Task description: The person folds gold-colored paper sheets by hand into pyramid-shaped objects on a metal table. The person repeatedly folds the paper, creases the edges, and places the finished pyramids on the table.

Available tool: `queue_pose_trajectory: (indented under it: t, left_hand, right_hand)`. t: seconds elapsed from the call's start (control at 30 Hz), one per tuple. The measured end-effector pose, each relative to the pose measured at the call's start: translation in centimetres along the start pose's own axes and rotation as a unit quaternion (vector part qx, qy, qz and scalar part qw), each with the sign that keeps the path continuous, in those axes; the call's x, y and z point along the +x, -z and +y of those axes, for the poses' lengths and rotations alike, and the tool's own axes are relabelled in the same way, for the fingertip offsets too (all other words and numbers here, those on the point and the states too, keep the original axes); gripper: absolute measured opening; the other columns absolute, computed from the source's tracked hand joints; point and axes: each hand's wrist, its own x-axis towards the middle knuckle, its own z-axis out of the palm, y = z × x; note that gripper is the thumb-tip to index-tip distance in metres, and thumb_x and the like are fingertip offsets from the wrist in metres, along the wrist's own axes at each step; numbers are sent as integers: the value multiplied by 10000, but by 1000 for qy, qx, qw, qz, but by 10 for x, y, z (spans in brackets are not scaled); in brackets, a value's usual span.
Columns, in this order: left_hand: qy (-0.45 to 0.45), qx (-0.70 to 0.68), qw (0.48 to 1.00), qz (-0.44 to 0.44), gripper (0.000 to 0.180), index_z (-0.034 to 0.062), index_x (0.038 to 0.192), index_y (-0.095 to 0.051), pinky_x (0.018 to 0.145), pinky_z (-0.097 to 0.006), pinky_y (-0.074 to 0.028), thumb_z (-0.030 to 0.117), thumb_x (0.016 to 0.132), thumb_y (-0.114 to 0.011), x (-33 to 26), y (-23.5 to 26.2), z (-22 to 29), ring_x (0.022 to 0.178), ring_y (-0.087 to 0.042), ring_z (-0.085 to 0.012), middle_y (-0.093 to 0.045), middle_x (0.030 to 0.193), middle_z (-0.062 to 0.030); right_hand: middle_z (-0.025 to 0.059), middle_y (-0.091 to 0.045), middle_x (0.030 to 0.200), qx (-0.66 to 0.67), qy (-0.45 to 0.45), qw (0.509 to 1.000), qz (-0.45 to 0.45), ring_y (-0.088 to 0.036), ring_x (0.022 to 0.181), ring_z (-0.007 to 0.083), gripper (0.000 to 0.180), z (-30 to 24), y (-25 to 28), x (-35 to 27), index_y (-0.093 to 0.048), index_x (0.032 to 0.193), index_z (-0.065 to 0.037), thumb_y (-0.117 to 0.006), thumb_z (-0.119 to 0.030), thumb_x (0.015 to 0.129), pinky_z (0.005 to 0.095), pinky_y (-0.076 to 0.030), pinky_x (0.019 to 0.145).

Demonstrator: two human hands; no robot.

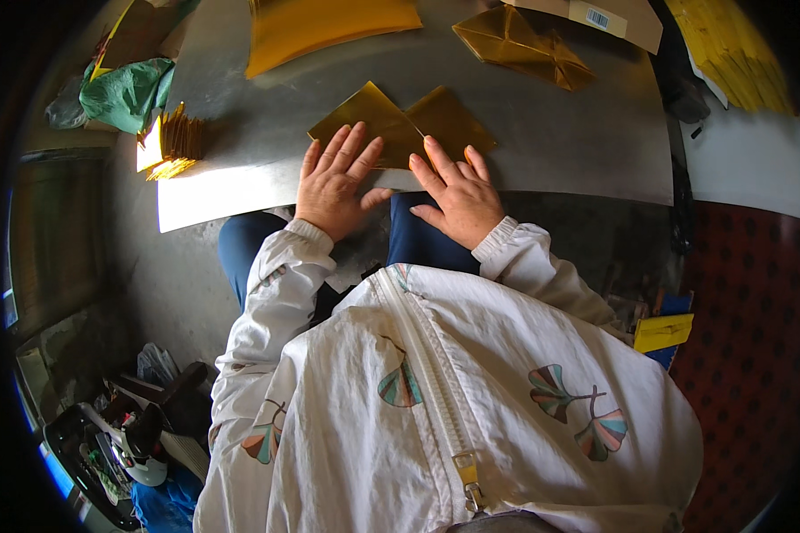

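A folded sheet of gold foil paper (369,108) lies at the table's near edge, its two upper corners pointing away from me with a notch between them. My left hand (336,182) rests on its left part, palm down, fingers stretched out. On its right part lies my right hand (458,191), also flat with the fingers spread. Both thumbs point inward, and neither hand grips anything. The palms hide the lower part of the paper. Farther off sits a stack of flat gold sheets (329,31), and to its right a folded gold paper piece (520,44).
On the metal table (587,142), a bundle of folded gold papers (173,142) stands at the left edge beside a green plastic bag (129,93). A cardboard box (604,19) is at the far right. Yellow sheets (733,53) lie beyond, above a white surface (756,160).
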Motion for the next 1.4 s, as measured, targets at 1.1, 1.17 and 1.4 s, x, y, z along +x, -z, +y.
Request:
queue_pose_trajectory:
  t: [1.1,1.17,1.4]
  left_hand:
    - [-70,-114,986,96,287,109,1089,-698,940,-386,-462,115,802,-689,-19,2,-8,1189,-579,-233,-650,1224,-51]
    - [-68,-125,985,101,282,102,1062,-699,939,-385,-464,101,780,-694,-16,1,-8,1184,-580,-228,-657,1200,-46]
    - [-156,-61,978,124,229,97,961,-690,918,-365,-480,94,733,-709,-5,7,-5,1148,-595,-200,-665,1092,-17]
  right_hand:
    - [62,-426,1481,57,43,996,60,-580,1083,259,603,-6,-19,12,-537,1343,-95,-701,-146,765,488,-284,1118]
    - [40,-425,1485,29,30,998,52,-587,1039,236,609,-5,-17,11,-531,1360,-125,-701,-174,778,513,-261,1122]
    - [29,-390,1509,2,4,1000,30,-573,991,220,653,-5,-9,9,-498,1399,-159,-713,-248,788,539,-238,1124]
